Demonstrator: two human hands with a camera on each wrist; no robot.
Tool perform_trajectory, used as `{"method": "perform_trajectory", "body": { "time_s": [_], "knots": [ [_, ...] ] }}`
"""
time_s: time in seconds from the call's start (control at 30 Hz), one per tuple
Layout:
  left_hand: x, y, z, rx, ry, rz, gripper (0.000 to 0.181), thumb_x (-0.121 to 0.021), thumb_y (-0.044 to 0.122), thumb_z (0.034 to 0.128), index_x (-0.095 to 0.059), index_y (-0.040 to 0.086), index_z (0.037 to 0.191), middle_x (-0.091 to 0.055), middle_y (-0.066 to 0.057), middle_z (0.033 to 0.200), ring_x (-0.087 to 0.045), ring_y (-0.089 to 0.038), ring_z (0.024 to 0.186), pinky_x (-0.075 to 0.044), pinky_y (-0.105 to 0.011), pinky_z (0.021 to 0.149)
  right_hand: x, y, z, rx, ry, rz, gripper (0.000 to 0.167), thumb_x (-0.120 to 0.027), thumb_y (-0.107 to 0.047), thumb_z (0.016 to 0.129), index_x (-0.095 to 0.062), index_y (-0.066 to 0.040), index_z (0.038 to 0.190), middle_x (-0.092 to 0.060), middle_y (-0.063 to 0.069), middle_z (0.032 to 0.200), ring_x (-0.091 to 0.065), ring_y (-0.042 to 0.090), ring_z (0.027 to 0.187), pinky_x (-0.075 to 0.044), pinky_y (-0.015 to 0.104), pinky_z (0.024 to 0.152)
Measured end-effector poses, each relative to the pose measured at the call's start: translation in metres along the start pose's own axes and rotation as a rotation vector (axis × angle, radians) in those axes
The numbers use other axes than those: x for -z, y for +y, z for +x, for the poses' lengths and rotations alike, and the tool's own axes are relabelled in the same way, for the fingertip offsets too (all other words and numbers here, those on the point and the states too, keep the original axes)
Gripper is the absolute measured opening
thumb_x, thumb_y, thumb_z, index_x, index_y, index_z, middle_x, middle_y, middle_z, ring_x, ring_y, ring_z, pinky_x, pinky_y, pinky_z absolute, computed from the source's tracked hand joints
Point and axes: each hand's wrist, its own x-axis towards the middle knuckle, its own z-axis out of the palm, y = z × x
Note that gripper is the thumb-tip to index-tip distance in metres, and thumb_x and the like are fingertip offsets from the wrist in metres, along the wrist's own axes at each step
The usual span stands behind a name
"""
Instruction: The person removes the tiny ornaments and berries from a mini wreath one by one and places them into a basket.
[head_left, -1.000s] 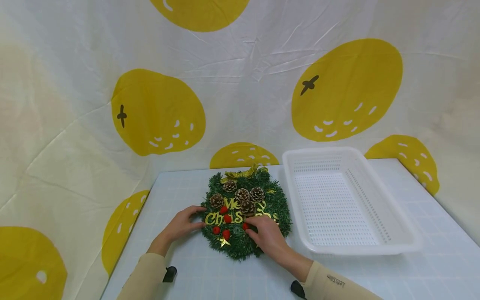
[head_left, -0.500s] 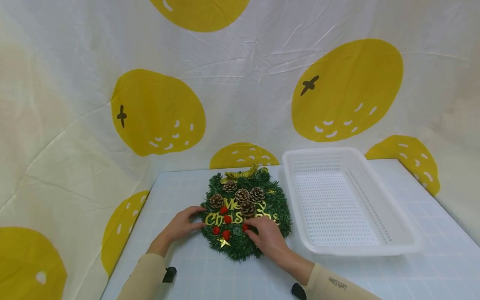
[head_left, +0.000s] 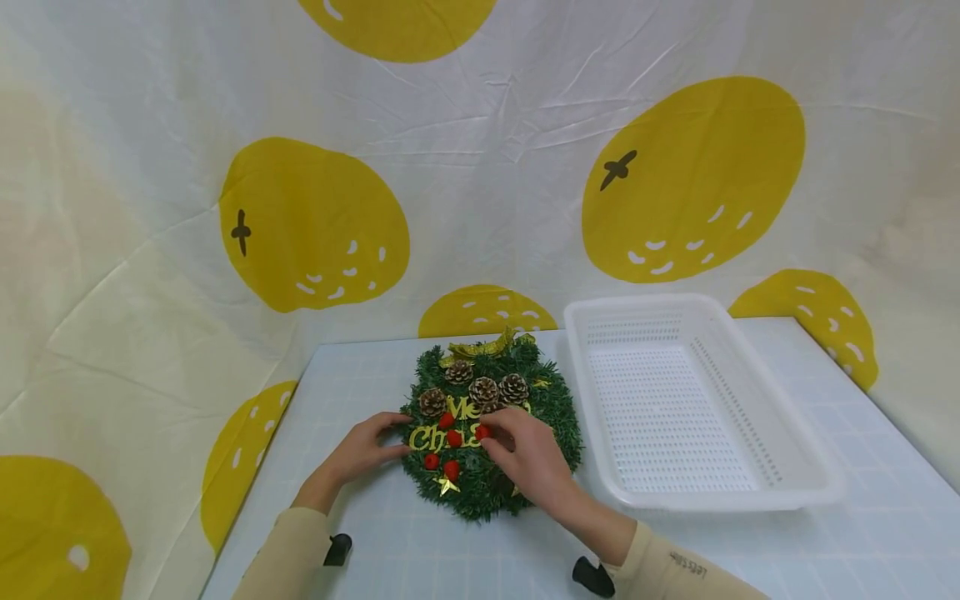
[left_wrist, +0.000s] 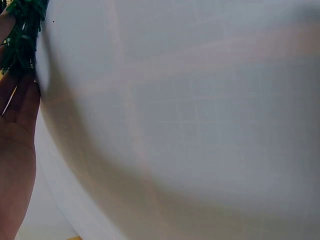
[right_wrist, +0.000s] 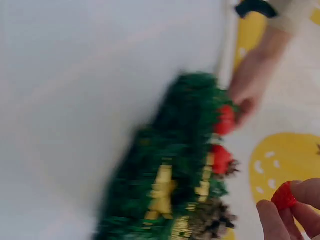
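Observation:
A green wreath (head_left: 557,400) with pine cones, gold lettering and several red berries lies on the table. At its left edge my left hand (head_left: 362,452) grips the greenery between thumb and fingers; in the left wrist view, fingers (left_wrist: 25,100) touch the green tufts (left_wrist: 24,42). Over the wreath's right-centre, my right hand (head_left: 534,454) pinches a red berry (head_left: 482,432) between thumb and fingertips. The right wrist view shows that berry (right_wrist: 284,195) held clear of the wreath (right_wrist: 165,165), which is blurred there. My right hand hides part of the lettering.
A white perforated basket (head_left: 750,500) stands on the table (head_left: 420,558) just right of the wreath. Behind the table hangs a pale cloth (head_left: 495,208) printed with yellow fruit.
My right hand has lifted the red berry from the wreath's lower right part and moved slightly up and left with it. The left hand stays in place.

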Motion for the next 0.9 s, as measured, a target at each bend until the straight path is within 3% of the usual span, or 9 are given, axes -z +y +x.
{"method": "perform_trajectory", "body": {
  "time_s": [0.23,0.33,0.5,0.77,0.9],
  "knots": [
    [0.0,0.0,-0.001,0.003,0.002,0.0,0.05,-0.077,0.036,0.0851,-0.062,0.015,0.128,-0.059,-0.008,0.132,-0.052,-0.032,0.125,-0.042,-0.052,0.104,0.021,-0.019,0.016,-0.053,0.061,0.1,0.024,-0.072,-0.007,0.089,-0.072,-0.009,0.113,-0.063,0.001,0.104,-0.066,0.013,0.09,-0.056,0.019,0.077],
    [0.0,-0.001,0.0,0.006,0.001,0.001,0.05,-0.077,0.036,0.085,-0.063,0.015,0.128,-0.059,-0.008,0.132,-0.052,-0.032,0.125,-0.042,-0.052,0.104,0.031,-0.024,0.023,-0.042,0.087,0.101,0.024,-0.073,-0.008,0.088,-0.072,-0.008,0.113,-0.065,0.002,0.104,-0.067,0.014,0.09,-0.057,0.021,0.077],
    [0.0,0.0,0.0,0.007,0.001,0.004,0.049,-0.077,0.036,0.0853,-0.062,0.015,0.128,-0.059,-0.008,0.132,-0.052,-0.032,0.125,-0.042,-0.051,0.105,0.051,-0.033,0.032,-0.094,0.112,0.094,0.028,-0.072,-0.013,0.09,-0.07,-0.011,0.117,-0.071,0.001,0.106,-0.069,0.015,0.093,-0.058,0.027,0.077],
    [0.0,0.0,0.0,0.011,-0.003,0.001,0.05,-0.077,0.037,0.0852,-0.062,0.016,0.128,-0.059,-0.008,0.132,-0.052,-0.032,0.126,-0.041,-0.052,0.105,0.081,-0.03,0.05,-0.165,0.118,0.136,0.032,-0.069,-0.016,0.093,-0.065,-0.007,0.123,-0.07,0.009,0.114,-0.068,0.023,0.105,-0.058,0.033,0.084],
    [0.0,0.0,0.0,0.008,-0.003,0.01,0.05,-0.076,0.036,0.0854,-0.062,0.015,0.128,-0.059,-0.008,0.132,-0.052,-0.032,0.125,-0.041,-0.052,0.105,0.095,-0.022,0.059,-0.187,0.119,0.104,0.035,-0.068,-0.016,0.094,-0.064,-0.004,0.127,-0.069,0.012,0.117,-0.067,0.025,0.107,-0.057,0.036,0.085]
  ]
}}
